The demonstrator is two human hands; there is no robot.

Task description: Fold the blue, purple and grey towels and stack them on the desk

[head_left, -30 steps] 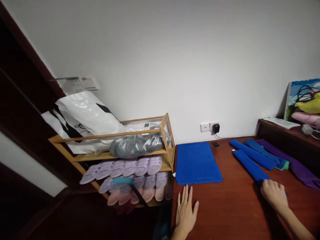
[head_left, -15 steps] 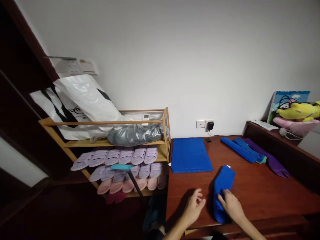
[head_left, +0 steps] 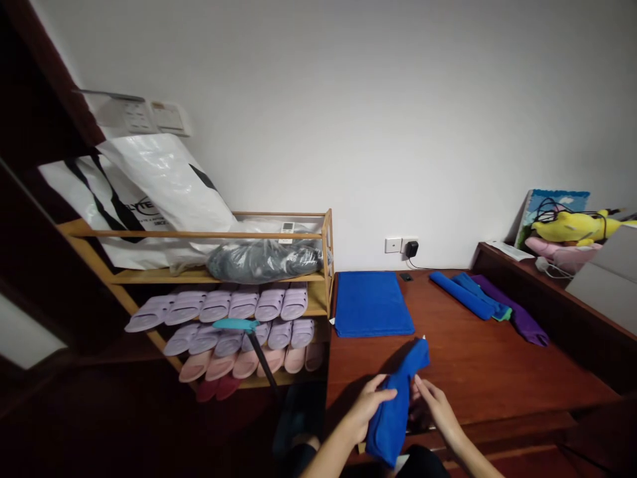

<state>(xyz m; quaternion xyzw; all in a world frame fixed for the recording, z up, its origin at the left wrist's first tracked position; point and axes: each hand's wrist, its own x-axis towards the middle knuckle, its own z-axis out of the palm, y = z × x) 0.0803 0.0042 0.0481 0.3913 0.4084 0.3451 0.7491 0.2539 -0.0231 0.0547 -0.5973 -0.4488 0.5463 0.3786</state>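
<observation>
A folded strip of blue cloth is held up slantwise over the table's front edge, its narrow top end bent to the right. My left hand is closed on its left side, thumb lying across the front. On the opposite side my right hand pinches the cloth's right edge near the middle, fingertips partly hidden. Behind them a flat, folded blue cloth lies on the brown table. Farther right are a rolled blue cloth, a darker blue one with a green end and a purple cloth.
Left of the table stands a wooden rack with lilac and pink slippers, a white bag and a plastic-wrapped dark bundle. A black plug is in the wall. A raised ledge bounds the table's right side.
The blue cloth strip has come up off the table and moved left, toward me. My left hand, earlier apart from it, now grips it; my right hand has shifted to its edge.
</observation>
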